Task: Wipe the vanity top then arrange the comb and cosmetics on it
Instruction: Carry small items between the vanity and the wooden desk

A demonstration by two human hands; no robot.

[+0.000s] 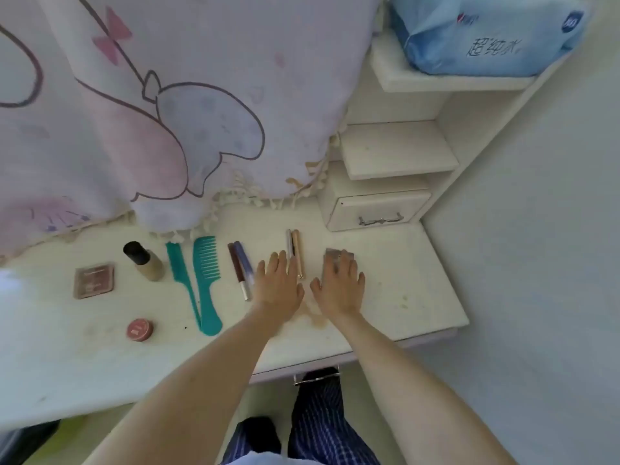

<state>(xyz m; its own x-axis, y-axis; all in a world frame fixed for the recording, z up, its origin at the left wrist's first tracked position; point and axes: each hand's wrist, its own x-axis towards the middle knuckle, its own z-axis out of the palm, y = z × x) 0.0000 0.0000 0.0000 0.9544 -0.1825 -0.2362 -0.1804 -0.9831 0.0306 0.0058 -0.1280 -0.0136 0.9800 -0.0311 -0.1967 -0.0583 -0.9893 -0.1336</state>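
Observation:
On the white vanity top lie two teal combs, a foundation bottle, a square compact, a small round red pot, two dark tubes and a silver and gold pair of tubes. My left hand lies flat on the top with straight fingers, its fingertips beside the gold tube. My right hand rests flat, fingers over a small greyish square case, most of which is hidden.
A patterned cloth hangs over the mirror area behind the items. White shelves and a small drawer stand at the back right, with a blue tissue pack on top. A brownish stain marks the top between my wrists.

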